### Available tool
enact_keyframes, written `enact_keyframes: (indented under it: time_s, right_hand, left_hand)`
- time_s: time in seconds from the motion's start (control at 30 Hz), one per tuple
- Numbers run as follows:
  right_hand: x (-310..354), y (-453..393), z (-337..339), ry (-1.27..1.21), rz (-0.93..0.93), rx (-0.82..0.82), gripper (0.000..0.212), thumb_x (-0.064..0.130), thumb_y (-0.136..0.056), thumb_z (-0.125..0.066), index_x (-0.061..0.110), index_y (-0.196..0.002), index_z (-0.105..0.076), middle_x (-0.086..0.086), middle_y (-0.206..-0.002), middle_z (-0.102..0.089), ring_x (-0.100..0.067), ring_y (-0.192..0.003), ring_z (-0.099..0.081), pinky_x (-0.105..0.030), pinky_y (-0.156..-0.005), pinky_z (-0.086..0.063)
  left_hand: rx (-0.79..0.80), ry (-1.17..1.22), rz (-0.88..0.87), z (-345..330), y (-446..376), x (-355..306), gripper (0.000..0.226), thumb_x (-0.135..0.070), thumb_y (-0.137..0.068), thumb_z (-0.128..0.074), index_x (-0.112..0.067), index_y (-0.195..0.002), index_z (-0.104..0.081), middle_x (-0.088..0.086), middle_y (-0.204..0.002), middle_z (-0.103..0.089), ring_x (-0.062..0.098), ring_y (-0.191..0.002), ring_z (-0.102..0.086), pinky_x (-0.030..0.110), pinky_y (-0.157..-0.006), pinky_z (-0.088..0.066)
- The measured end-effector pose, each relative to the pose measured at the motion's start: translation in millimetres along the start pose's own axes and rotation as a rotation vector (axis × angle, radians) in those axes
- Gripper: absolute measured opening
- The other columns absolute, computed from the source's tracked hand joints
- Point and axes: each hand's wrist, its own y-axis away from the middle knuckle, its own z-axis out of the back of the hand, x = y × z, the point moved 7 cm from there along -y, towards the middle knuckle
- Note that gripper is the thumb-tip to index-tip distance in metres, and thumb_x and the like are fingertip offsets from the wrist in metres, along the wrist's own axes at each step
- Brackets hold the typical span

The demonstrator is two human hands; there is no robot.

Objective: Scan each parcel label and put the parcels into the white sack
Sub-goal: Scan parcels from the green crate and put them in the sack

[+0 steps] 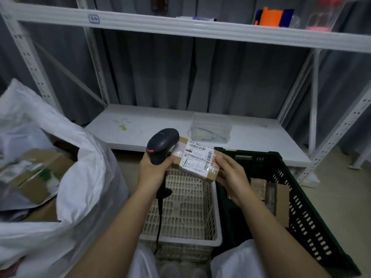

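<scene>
parcel (197,159), label (197,155) "502 602", in right grip (230,173); scanner (161,146) in left grip (153,169)

Matt black plastic scanner (161,145), cardboard parcel (195,159) under glossy tape, thin crinkled plastic sack (84,177), perforated plastic baskets (214,233)

Both forearms are bare from wrist to elbow, with no sleeve, watch or ring visible on the left hand (154,171) or the right hand (230,173). Below the forearms, nearest the camera, two knees (236,259) are covered in plain white fabric, loose and lightly creased.
</scene>
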Motion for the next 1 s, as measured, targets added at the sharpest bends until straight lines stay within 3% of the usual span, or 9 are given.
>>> enact_keyframes:
  time_s: [0.07,0.2,0.33,0.47,0.63,0.8,1.0]
  right_hand:
    - [1.2,-3.2,-3.8,-0.046,0.008,0.0,0.031,0.017,-0.094,-0.059,0.011,-0.125,-0.06,-0.007,-0.104,-0.074,-0.019,-0.092,-0.071,-0.032,-0.074,-0.057]
    - [0.2,-15.4,1.7,-0.042,0.06,-0.131,0.048,0.008,-0.092,-0.063,0.014,-0.137,-0.047,-0.005,-0.112,-0.067,-0.019,-0.096,-0.068,-0.026,-0.073,-0.057]
    - [-6.4,-25.0,8.0,-0.008,0.066,-0.197,0.051,0.002,-0.092,-0.06,0.015,-0.139,-0.045,-0.008,-0.123,-0.062,-0.02,-0.102,-0.065,-0.026,-0.074,-0.057]
    - [-13.8,-31.0,11.7,-0.012,0.043,-0.222,0.053,0.0,-0.092,-0.059,0.014,-0.14,-0.044,-0.006,-0.123,-0.061,-0.015,-0.095,-0.065,-0.026,-0.073,-0.057]
    - [-16.8,-35.8,12.2,-0.005,0.042,-0.228,0.051,0.002,-0.092,-0.06,0.016,-0.139,-0.044,-0.005,-0.12,-0.063,-0.009,-0.089,-0.065,-0.02,-0.062,-0.055]
    - [-16.5,-35.5,14.0,-0.005,0.05,-0.23,0.053,0.003,-0.092,-0.061,0.016,-0.14,-0.043,-0.007,-0.123,-0.063,-0.012,-0.092,-0.066,-0.024,-0.067,-0.055]
    - [-15.2,-33.2,14.9,-0.009,0.055,-0.222,0.053,0.003,-0.092,-0.061,0.017,-0.14,-0.043,-0.007,-0.126,-0.062,-0.01,-0.09,-0.066,-0.02,-0.061,-0.056]
  left_hand:
    - [-0.01,-0.021,-0.021,3.1,-4.9,0.3,0.03,-0.01,-0.079,-0.076,-0.029,-0.093,-0.057,-0.006,-0.09,-0.067,0.019,-0.088,-0.065,0.039,-0.082,-0.055]
    - [-0.013,-0.124,-0.063,4.9,-13.2,4.1,0.032,-0.013,-0.08,-0.075,-0.024,-0.104,-0.056,-0.012,-0.088,-0.064,0.007,-0.083,-0.062,0.044,-0.088,-0.054]
    - [0.057,-0.312,-0.091,-2.0,-16.2,11.9,0.04,-0.017,-0.079,-0.077,-0.024,-0.112,-0.055,-0.002,-0.098,-0.065,0.025,-0.097,-0.063,0.046,-0.088,-0.053]
    - [0.138,-0.466,-0.115,-9.3,-15.9,21.9,0.047,-0.024,-0.077,-0.078,-0.025,-0.119,-0.056,-0.003,-0.109,-0.066,0.022,-0.103,-0.062,0.042,-0.092,-0.05]
    - [0.208,-0.483,-0.092,-15.4,-15.2,29.3,0.051,-0.031,-0.073,-0.082,-0.028,-0.117,-0.058,-0.003,-0.109,-0.068,0.019,-0.101,-0.064,0.045,-0.092,-0.051]
    - [0.22,-0.497,-0.046,-16.8,-14.6,35.0,0.058,-0.04,-0.072,-0.08,-0.029,-0.122,-0.054,-0.004,-0.112,-0.065,0.02,-0.103,-0.062,0.049,-0.09,-0.052]
    - [0.222,-0.466,-0.065,-22.0,-12.0,32.8,0.054,-0.032,-0.074,-0.081,-0.031,-0.12,-0.053,-0.007,-0.113,-0.065,0.017,-0.106,-0.061,0.046,-0.097,-0.048]
